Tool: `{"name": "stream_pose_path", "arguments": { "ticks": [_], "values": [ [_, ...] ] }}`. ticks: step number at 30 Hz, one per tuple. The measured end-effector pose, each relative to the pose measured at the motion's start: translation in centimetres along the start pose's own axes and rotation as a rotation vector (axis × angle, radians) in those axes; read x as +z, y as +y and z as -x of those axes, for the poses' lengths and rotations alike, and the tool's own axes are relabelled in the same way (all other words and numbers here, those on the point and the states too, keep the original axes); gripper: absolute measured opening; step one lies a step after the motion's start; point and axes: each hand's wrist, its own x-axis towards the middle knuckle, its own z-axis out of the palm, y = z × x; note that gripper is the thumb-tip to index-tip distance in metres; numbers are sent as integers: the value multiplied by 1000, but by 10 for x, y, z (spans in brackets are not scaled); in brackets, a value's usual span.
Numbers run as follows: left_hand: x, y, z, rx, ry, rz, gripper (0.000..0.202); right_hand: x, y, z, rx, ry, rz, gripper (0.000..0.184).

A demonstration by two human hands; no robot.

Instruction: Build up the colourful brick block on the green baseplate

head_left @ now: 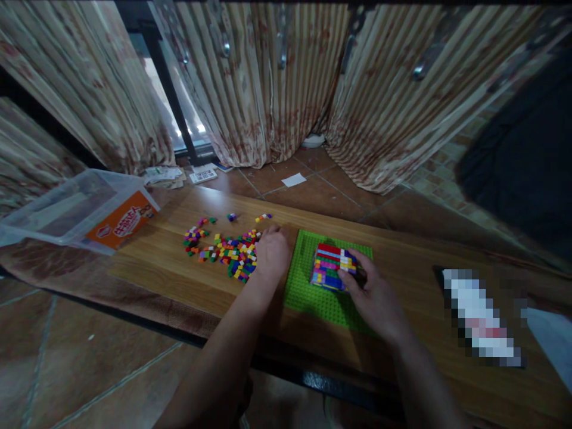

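Observation:
A block built of colourful toy bricks (328, 264), with red, blue, white and yellow rows, is on the green baseplate (297, 292). Fingers and thumb of my right hand (375, 295) grip its right side. To the left, my left hand (273, 250) is at the right edge of a pile of loose toy bricks (235, 253), its fingers curled together. Whatever those fingertips may hold is hidden or too small to name. Both the pile and the baseplate lie on a wooden tabletop (165, 262).
A clear plastic bin (58, 205) with an orange label stands at the far left. On the right lies a blurred-out flat object (480, 316), near a pale sheet (552, 336). Curtains (268, 89) hang behind the table, and a white paper (294, 179) is on the tiled floor.

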Motion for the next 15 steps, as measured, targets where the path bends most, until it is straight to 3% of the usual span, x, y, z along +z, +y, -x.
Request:
{"name": "stream_pose_path", "arguments": {
  "ticks": [6,10,12,15],
  "values": [
    [-14,-3,11,-28,-66,-72,32,1,0,0,-20,1,-39,57],
    [-17,-10,18,11,-4,-86,30,1,0,-1,-31,5,-51,57],
    [-18,-9,21,20,54,-17,26,1,0,0,-34,13,-44,56],
    [-19,-3,24,50,81,289,21,1,0,0,-46,18,-30,54]
  ]
}}
